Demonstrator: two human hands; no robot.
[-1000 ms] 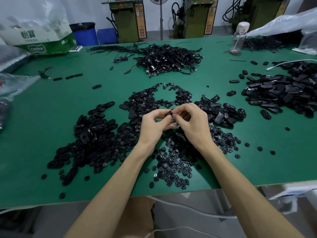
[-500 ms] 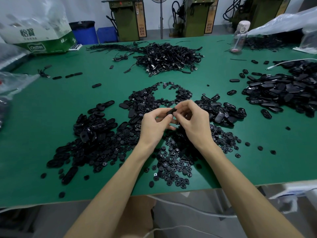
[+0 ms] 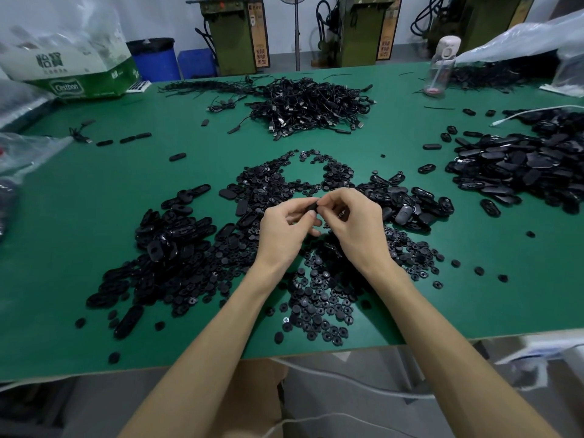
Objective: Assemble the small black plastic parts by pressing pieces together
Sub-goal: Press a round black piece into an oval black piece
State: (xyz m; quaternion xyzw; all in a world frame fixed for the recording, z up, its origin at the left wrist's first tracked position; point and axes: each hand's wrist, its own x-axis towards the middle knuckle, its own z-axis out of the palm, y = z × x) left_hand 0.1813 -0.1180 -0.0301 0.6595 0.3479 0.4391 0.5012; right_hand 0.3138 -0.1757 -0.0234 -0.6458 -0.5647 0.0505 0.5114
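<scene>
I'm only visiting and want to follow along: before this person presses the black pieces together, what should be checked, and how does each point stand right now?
1. Part is held: the left hand and right hand both pinch a small black part above the table: ok.
2. Pieces lined up for pressing: the fingers hide the joint: cannot tell.
3. Pieces already snapped home: too small to see: cannot tell.
4. More round pieces close by, under the wrists: ok.
5. Oval shells close by, beside the left hand: ok.
</scene>
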